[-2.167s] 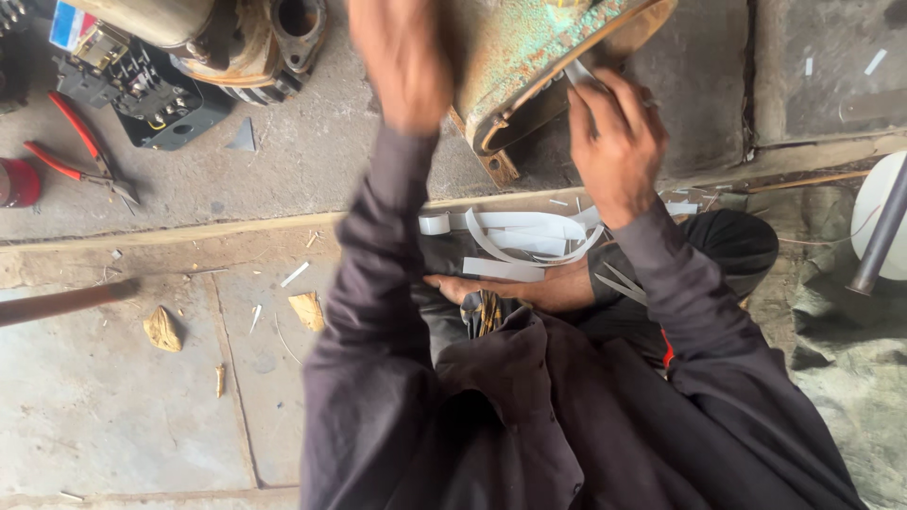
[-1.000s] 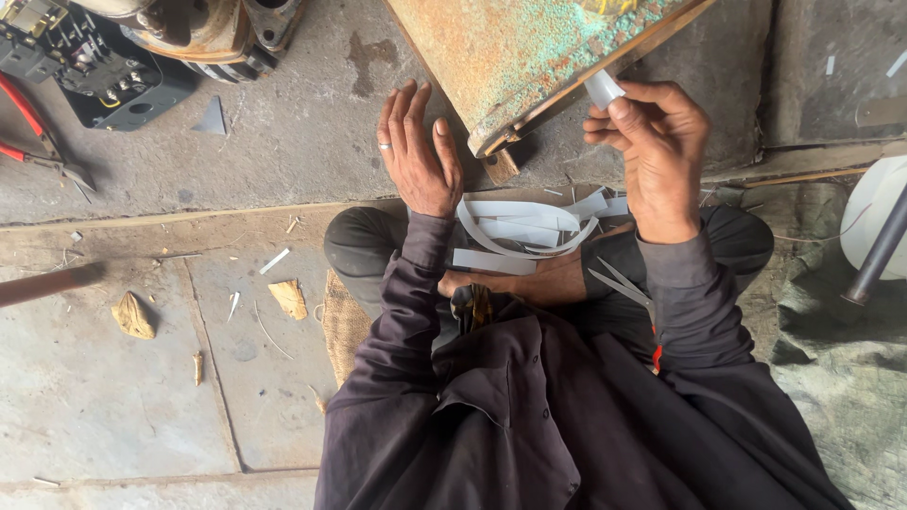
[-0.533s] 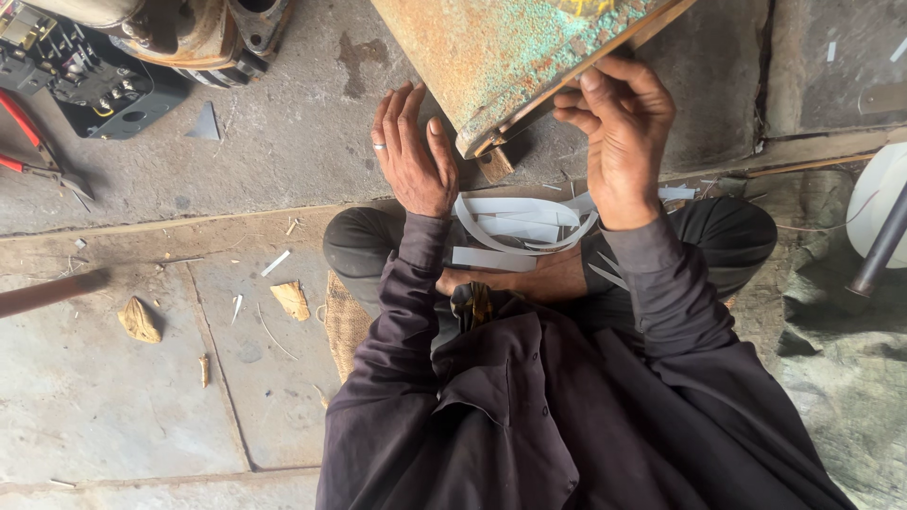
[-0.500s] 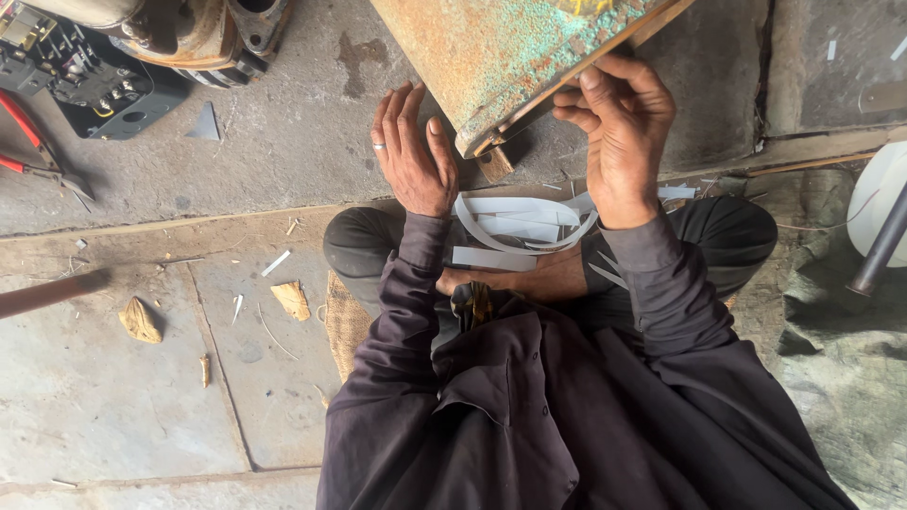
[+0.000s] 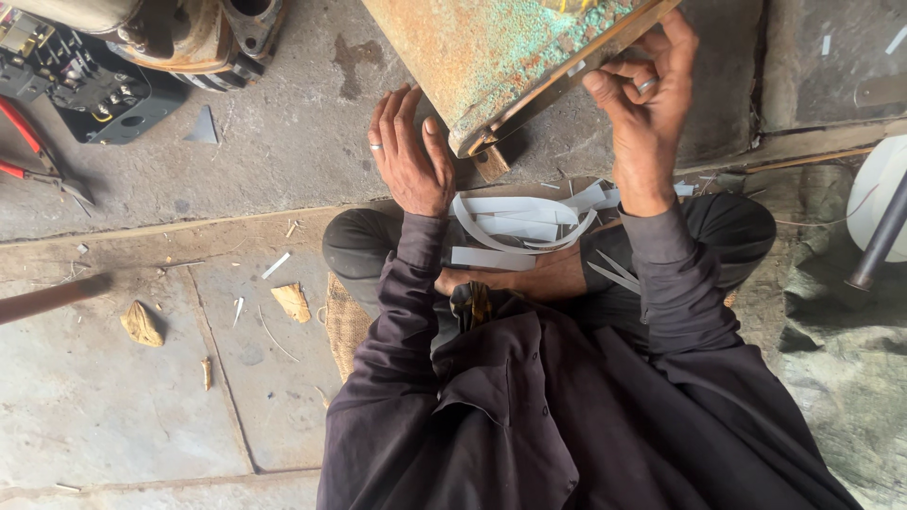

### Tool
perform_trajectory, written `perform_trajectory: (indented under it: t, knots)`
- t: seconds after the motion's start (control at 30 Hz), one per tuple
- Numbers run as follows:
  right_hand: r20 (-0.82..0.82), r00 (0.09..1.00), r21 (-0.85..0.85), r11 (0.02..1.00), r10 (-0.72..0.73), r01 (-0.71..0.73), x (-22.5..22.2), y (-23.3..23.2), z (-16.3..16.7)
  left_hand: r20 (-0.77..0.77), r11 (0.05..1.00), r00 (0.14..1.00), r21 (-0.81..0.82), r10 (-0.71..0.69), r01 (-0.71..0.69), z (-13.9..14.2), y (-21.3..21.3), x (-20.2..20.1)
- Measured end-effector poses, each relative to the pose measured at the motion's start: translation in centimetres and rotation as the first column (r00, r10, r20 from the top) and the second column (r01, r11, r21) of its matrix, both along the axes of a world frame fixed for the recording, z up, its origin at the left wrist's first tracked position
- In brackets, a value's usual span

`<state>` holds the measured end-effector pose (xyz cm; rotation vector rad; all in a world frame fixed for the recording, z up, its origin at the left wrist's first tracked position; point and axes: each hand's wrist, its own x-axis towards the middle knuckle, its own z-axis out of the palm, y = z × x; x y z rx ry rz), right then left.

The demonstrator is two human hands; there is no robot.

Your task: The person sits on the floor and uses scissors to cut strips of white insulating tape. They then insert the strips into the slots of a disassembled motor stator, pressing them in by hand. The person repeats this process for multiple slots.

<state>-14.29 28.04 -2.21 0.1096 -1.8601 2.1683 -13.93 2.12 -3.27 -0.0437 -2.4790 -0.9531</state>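
Left hand (image 5: 408,156) open beside rusty metal plate (image 5: 501,52), right hand (image 5: 644,104) gripping its edge

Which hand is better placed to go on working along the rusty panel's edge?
Right, probably. The right hand already pinches at the edge of the rusty green-patched metal panel, while the left hand only lies open beside its lower corner.

Rusty green-patinated metal box (image 5: 501,57), tilted
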Motion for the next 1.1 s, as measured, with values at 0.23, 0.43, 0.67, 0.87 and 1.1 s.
perform_trajectory:
  t: [0.23,0.43,0.67,0.87,1.1]
  knots:
    - [0.031,0.998,-0.076,0.996,0.058,-0.056,-1.2,-0.2,-0.7,0.001,1.0,1.0,-0.007,-0.003,0.003,0.3,0.0,0.0]
    - [0.093,0.989,-0.055,0.992,0.115,-0.111,-1.4,0.4,0.5,-0.005,1.0,1.0,-0.015,-0.009,0.009,0.1,0.0,-0.1]
    - [0.102,0.99,-0.099,0.991,0.1,-0.09,-1.6,-0.2,1.0,-0.006,0.999,1.0,-0.032,-0.004,0.004,-0.4,-0.1,-0.2]
    - [0.103,0.99,-0.107,0.991,0.096,-0.085,-1.9,-0.4,1.0,0.003,1.0,1.0,-0.024,-0.005,0.005,-0.6,-0.1,-0.1]
    - [0.099,0.991,-0.134,0.988,0.093,-0.079,-2.2,-0.6,0.9,0.008,0.999,1.0,-0.035,-0.008,0.008,-0.6,-0.2,-0.1]
